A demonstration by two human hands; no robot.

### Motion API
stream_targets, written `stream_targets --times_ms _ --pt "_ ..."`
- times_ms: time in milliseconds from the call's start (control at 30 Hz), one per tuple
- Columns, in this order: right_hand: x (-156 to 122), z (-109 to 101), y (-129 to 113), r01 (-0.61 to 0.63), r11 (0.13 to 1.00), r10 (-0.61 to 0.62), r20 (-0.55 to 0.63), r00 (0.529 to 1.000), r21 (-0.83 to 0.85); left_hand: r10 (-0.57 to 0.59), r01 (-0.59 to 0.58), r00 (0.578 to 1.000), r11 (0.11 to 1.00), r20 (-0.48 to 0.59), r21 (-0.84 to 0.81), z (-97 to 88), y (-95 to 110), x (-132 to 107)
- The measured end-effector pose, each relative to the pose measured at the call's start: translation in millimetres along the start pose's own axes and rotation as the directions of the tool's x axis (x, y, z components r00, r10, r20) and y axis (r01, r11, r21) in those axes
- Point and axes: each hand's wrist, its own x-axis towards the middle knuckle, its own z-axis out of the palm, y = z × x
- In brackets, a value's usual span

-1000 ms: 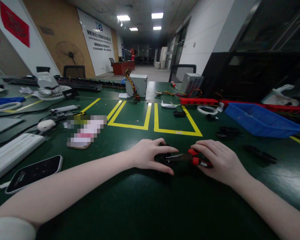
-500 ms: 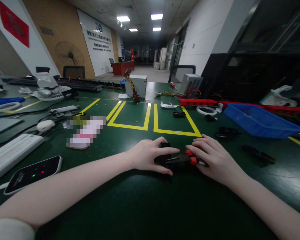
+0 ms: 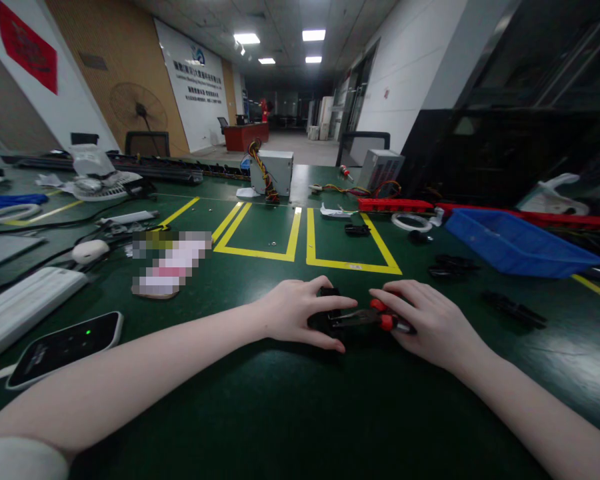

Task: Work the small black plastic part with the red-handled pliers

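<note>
Gripping the red-handled pliers (image 3: 353, 319), the right hand (image 3: 425, 320) sits right of centre, fingers wrapped over the handles, the dark nose aimed left. Left hand (image 3: 300, 310) grasps a small black part (image 3: 331, 292) between thumb and fingers, index finger extended over it, thumb reaching along the near side. Pliers' tip meets or overlaps the black part; both are dark, so cannot tell whether the jaws bite on it. Work lies low over the green table (image 3: 280, 407), near side of the yellow tape (image 3: 255, 254) outlines.

Surroundings: a black clip-like piece (image 3: 357, 230) inside the right-hand tape outline. To the right of the right hand, two clusters of dark pieces, the farther one (image 3: 453, 265) near a blue tray (image 3: 523, 257), the nearer one (image 3: 515, 310) closer to the forearm. Left side: a pixelated flat item (image 3: 173, 270), a rounded white object (image 3: 90, 251), a long white bar (image 3: 30, 310), and a black-faced device (image 3: 65, 350) showing one green light, just beyond the left forearm. Far side of the table: a grey metal box (image 3: 279, 173) with bundled wires (image 3: 265, 177) at its left; a second box (image 3: 383, 170) stands farther right, behind a red strip (image 3: 395, 205).
</note>
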Motion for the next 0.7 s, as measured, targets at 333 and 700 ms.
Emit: stream_targets --times_ms 333,700 --pt "2.6 -2.1 0.2 0.049 0.999 -0.049 -0.026 0.998 -0.006 0.002 0.001 0.999 0.998 0.039 -0.061 -3.8 0.4 1.4" --pt "0.0 0.1 -0.1 0.011 1.000 -0.011 -0.051 0.999 0.004 -0.014 0.017 0.999 0.996 0.043 -0.088 -5.8 0.3 0.7"
